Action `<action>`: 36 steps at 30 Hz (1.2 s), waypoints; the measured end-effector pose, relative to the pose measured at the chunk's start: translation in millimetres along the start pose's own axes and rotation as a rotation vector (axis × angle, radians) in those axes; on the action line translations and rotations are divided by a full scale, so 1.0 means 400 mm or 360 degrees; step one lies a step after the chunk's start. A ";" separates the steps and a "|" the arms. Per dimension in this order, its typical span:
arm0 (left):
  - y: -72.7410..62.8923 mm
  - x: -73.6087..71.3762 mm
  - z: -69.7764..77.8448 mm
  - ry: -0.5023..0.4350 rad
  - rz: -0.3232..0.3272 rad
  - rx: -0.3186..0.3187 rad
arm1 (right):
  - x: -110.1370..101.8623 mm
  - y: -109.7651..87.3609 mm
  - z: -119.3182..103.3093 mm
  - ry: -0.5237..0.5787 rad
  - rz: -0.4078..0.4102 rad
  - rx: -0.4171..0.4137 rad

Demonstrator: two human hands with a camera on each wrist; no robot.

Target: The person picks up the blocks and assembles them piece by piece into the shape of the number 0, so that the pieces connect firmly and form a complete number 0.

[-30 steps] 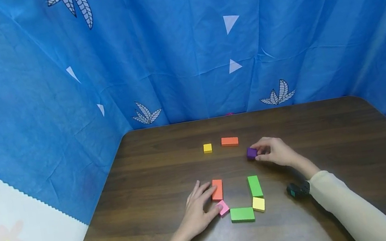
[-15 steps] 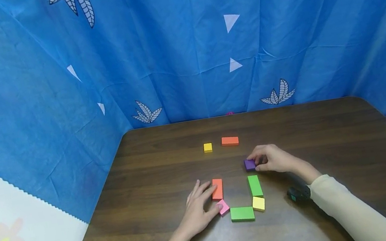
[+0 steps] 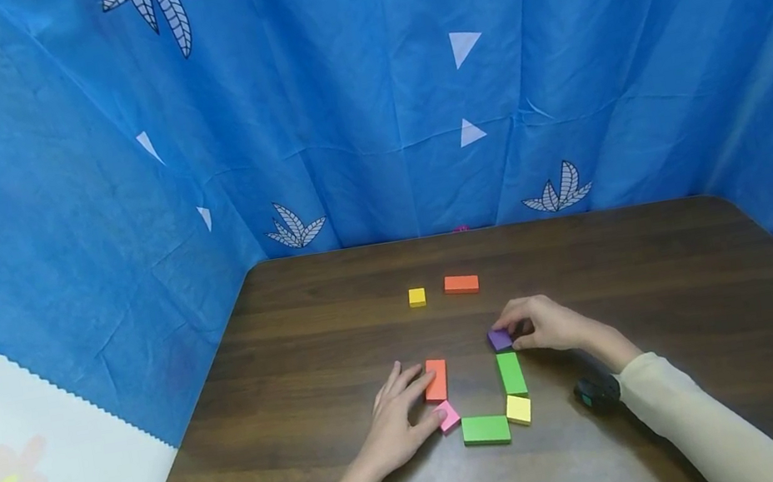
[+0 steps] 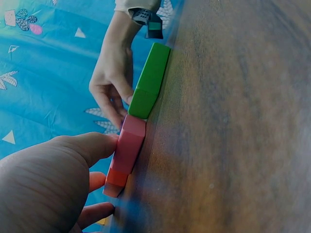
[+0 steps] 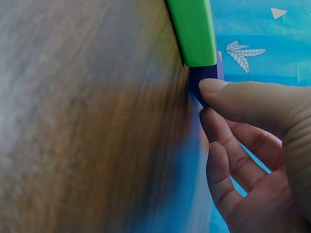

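Pinched by the right hand [image 3: 547, 323] beyond the right green block [image 3: 511, 374], the purple block [image 3: 499, 340] seems light, stiff, best held sidewise; left of green, the left hand [image 3: 394, 421] spreads.

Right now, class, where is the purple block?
In the head view, the purple block is right of centre, pinched in the right hand, at the far end of the green block beyond the pale yellow block.
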State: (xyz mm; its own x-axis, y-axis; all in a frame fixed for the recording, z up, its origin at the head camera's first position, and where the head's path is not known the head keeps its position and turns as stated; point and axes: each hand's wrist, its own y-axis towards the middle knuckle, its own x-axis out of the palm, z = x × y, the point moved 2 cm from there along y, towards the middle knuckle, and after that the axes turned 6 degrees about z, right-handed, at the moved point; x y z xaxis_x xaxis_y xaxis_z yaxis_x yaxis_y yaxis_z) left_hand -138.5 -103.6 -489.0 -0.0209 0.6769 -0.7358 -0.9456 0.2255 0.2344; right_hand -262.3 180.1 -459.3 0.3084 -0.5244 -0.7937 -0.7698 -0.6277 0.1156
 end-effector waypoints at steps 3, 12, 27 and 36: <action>0.000 0.000 -0.001 0.0001 -0.0002 -0.0001 | 0.002 0.000 -0.003 0.0003 -0.0013 0.0018; 0.001 -0.001 -0.001 -0.0010 -0.0013 -0.0009 | 0.004 -0.003 -0.007 0.0035 -0.0037 0.0030; 0.000 -0.006 0.001 -0.0008 0.0017 0.0027 | 0.007 -0.004 -0.006 0.0028 0.0021 -0.0050; -0.001 -0.004 -0.003 -0.0013 0.0021 0.0037 | 0.005 -0.008 -0.002 0.0044 0.0042 -0.0069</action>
State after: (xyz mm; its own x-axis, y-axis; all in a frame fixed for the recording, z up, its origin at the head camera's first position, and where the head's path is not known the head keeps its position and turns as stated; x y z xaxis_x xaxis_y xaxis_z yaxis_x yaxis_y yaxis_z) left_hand -138.4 -105.5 -488.7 -0.0309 0.6856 -0.7274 -0.9375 0.2325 0.2590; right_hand -258.7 180.5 -460.7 0.3041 -0.5567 -0.7731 -0.7532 -0.6373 0.1627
